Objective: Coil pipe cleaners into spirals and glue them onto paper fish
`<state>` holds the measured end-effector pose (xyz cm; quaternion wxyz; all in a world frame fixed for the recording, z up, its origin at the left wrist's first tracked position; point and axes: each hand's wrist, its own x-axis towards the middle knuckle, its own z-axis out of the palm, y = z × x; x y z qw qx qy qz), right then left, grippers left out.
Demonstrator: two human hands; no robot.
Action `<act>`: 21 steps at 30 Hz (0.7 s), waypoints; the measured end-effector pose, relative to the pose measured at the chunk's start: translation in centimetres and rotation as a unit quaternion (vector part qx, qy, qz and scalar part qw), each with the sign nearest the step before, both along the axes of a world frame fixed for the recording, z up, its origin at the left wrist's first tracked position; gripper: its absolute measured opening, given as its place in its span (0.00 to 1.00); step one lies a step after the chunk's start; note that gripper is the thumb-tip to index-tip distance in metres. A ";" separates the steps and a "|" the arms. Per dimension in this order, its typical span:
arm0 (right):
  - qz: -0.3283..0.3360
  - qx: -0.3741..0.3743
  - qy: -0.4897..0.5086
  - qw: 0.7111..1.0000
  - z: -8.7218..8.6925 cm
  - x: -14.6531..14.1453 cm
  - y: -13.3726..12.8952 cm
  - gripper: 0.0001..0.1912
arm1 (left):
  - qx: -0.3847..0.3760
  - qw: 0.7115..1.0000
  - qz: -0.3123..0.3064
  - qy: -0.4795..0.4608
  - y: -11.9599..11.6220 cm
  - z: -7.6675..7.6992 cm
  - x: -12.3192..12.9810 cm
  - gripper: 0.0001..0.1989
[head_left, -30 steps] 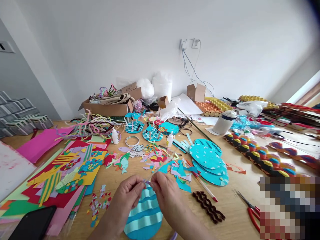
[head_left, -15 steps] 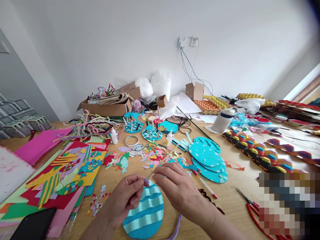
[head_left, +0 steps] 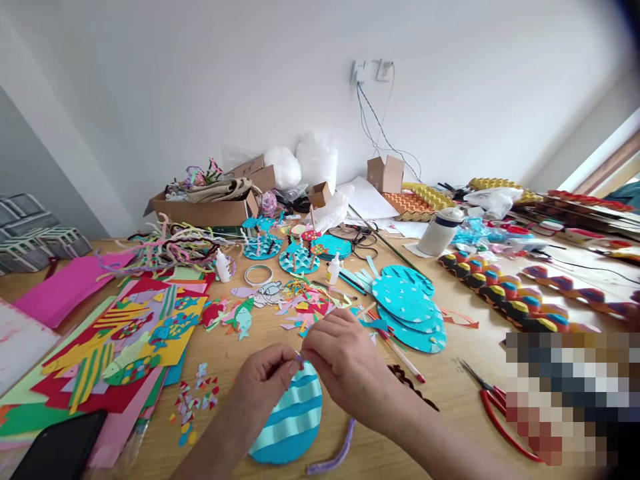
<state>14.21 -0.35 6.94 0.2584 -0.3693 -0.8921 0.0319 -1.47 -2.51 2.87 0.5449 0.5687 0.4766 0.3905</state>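
My left hand (head_left: 273,373) is closed in a pinch on the wound end of a purple pipe cleaner (head_left: 345,448), coiled around a thin wooden stick that the fingers mostly hide. Right against it, my right hand (head_left: 345,353) is closed over the coil and the pipe cleaner; the loose tail hangs below that hand and curves onto the table. Beneath both hands lies a blue disc (head_left: 285,455) with light blue wavy paper strips across it. A dark brown twisted pipe cleaner (head_left: 420,393) rests beside my right forearm.
Red-handled scissors (head_left: 493,400) lie at the right. Blue discs (head_left: 405,303) are stacked beyond my right hand. Coloured paper and fish cutouts (head_left: 125,327), a phone (head_left: 63,443) and paper scraps (head_left: 195,400) are at the left. Glue bottles (head_left: 223,267) and tape (head_left: 259,275) stand farther back.
My right hand has turned and drawn in against the left, and the stick's length is now mostly hidden. The purple tail has swung left, its end showing. The view has shifted slightly.
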 end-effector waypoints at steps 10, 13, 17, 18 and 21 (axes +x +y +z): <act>-0.078 0.013 0.097 0.992 0.0 0.1 -0.8 0.05 | 0.000 0.998 0.052 -0.042 0.1 -0.4 -0.6 0.09; -0.011 0.035 0.182 0.983 -1.4 0.8 -1.8 0.06 | -0.197 0.935 0.015 -0.295 0.2 -0.2 -1.3 0.10; -0.023 -0.166 0.364 0.916 -3.4 0.3 -1.5 0.06 | -0.317 0.843 -0.020 -0.434 -0.4 -0.1 -1.2 0.12; -0.011 -0.229 0.414 0.881 -3.7 0.0 -1.2 0.09 | -0.332 0.830 -0.031 -0.447 -0.6 0.0 -1.1 0.12; 0.056 -0.371 0.488 0.788 -4.1 -0.9 -0.5 0.14 | -0.357 0.811 -0.052 -0.460 -1.1 0.2 -0.6 0.11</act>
